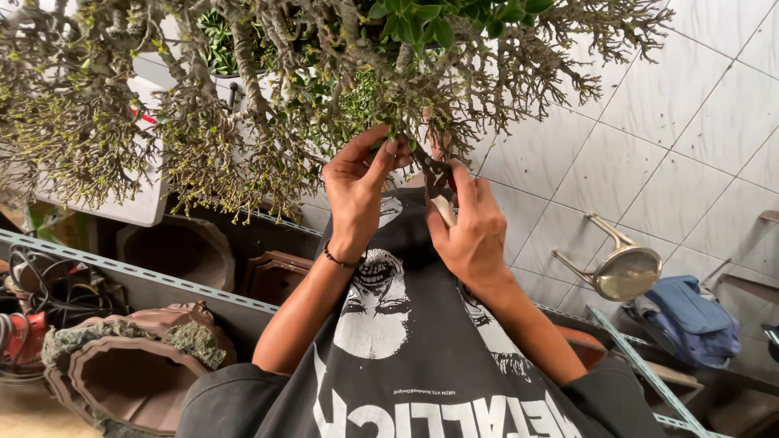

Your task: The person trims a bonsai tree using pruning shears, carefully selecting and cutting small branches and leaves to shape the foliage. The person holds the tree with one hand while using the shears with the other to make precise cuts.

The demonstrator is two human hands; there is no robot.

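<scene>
Left hand (357, 182) pinches a bonsai twig (388, 138); right hand (471, 231), clamped round the shears (436, 174), trims — next cut needs careful aim.

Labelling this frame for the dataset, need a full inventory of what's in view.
small tree: one, grey-brown twiggy branches with small green leaves, across the top
white pot: one, white, upper left behind the branches
scissors: one pair, dark blades with a pale handle, centre, at the twigs
empty plant pots: several, brown, lower left on and below a grey metal shelf rail
stool: one, metal seat and legs, right on the tiled floor
cloth: one, blue, right beside the stool
floor tiles: white, right half
shirt: one, dark grey with white print, bottom centre
bracelet: one, dark, left wrist
left hand: pinching a twig
right hand: gripping the scissors
</scene>
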